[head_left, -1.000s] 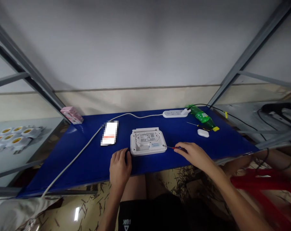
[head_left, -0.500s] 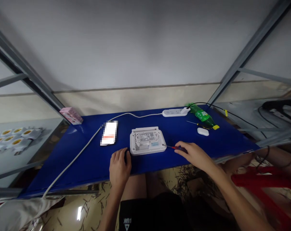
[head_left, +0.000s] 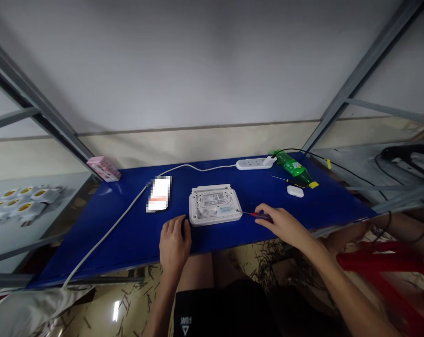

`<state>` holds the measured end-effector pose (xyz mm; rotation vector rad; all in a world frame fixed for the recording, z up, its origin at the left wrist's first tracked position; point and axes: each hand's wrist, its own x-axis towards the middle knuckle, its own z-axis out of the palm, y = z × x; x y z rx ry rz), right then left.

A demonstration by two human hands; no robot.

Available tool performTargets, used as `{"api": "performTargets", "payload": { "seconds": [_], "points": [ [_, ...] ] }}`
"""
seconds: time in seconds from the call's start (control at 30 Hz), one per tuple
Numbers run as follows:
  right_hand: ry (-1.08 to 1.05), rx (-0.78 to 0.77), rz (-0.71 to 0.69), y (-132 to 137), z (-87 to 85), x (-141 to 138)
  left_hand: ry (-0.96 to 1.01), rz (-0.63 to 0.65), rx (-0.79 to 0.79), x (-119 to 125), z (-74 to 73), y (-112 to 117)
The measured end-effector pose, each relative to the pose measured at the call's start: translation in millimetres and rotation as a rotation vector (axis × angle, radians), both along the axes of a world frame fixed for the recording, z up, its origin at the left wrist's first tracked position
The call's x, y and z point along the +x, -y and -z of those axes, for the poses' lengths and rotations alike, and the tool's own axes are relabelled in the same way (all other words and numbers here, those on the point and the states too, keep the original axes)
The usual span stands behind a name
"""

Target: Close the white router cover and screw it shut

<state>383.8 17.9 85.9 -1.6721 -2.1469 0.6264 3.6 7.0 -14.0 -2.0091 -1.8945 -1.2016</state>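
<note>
A white router lies underside up on the blue tabletop, its label and vent holes showing. My right hand is closed round the handle of a screwdriver with a red and dark grip. The thin shaft points left, and its tip is at the router's right front corner; whether it sits in a screw there is too small to tell. Left of the router, my left hand rests on the table near its front left corner, thumb apart from the fingers. A dark patch shows between thumb and forefinger.
A phone with a lit, blurred screen lies at left, near a white cable. Behind are a power strip and a pink box. A green bottle, a white case and a thin yellow-ended tool lie at right.
Almost nothing differs. My right hand and the screwdriver handle have shifted very slightly right, with the tip still at the router's corner. My left hand stays put.
</note>
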Motion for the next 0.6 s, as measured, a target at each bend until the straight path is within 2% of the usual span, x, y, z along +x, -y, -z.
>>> {"api": "performTargets", "payload": {
  "seconds": [0.27,0.53,0.6],
  "points": [
    [-0.011,0.035,-0.015,0.8,3.4,-0.4,0.015,-0.004,-0.017,0.2,-0.5,0.4],
    [0.046,-0.082,0.012,-0.9,1.5,0.3,-0.010,0.002,0.008,-0.6,2.3,-0.4],
    [0.048,-0.072,0.004,-0.6,-0.3,0.3,0.002,0.006,-0.001,-1.1,2.2,-0.4]
  ]
}}
